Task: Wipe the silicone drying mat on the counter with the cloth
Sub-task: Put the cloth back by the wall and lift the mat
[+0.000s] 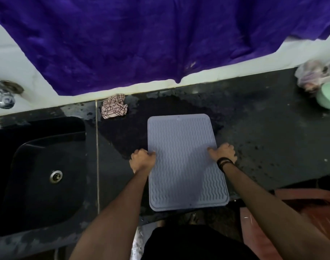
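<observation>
Gripping the silicone drying mat (184,160) by both long edges, left hand (143,160) and right hand (223,152) curled on it, with wiping unstarted and cloth (114,106) lying crumpled beyond the left fingertips.

Between both hands, the silicone mat (184,162) looks matt and wavy-ribbed; beyond the left hand (142,160), the checked cloth (114,106) lies crumpled.

Your bench (263,119) is dark and wet in patches. On it lie the mat (184,162) near the front edge, the checked cloth (114,106) by the wall, a green bowl (328,98) and a bag (314,74) far right.
</observation>
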`<act>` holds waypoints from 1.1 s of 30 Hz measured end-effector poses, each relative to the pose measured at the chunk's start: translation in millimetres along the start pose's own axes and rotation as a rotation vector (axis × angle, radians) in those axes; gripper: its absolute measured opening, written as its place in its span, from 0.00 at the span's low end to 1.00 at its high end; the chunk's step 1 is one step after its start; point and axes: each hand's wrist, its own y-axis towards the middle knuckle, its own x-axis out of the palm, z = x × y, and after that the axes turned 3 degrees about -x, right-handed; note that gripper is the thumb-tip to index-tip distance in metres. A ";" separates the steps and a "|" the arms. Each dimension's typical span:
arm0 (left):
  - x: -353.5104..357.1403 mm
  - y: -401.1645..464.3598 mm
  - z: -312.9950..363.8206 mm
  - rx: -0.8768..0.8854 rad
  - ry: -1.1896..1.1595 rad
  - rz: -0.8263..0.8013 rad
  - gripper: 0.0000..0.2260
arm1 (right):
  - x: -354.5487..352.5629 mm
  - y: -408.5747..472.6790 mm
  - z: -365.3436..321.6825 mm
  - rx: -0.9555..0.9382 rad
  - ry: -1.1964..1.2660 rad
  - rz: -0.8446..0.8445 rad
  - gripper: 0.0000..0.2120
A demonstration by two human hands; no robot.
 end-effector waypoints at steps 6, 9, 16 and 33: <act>5.7 -18.9 16.2 -0.191 -0.209 -0.150 0.24 | -3.6 -1.7 18.3 -0.036 0.257 -0.185 0.24; 10.3 -30.6 19.5 -0.161 -0.206 -0.082 0.18 | -7.4 -3.1 21.1 -0.200 0.320 -0.190 0.16; 4.8 -49.3 21.2 0.063 -0.246 0.178 0.05 | -21.8 -6.3 15.5 -0.522 0.471 -0.116 0.12; -112.3 -36.9 -87.6 0.063 -0.467 0.325 0.07 | -16.1 -88.5 -110.7 -0.685 0.672 -0.151 0.16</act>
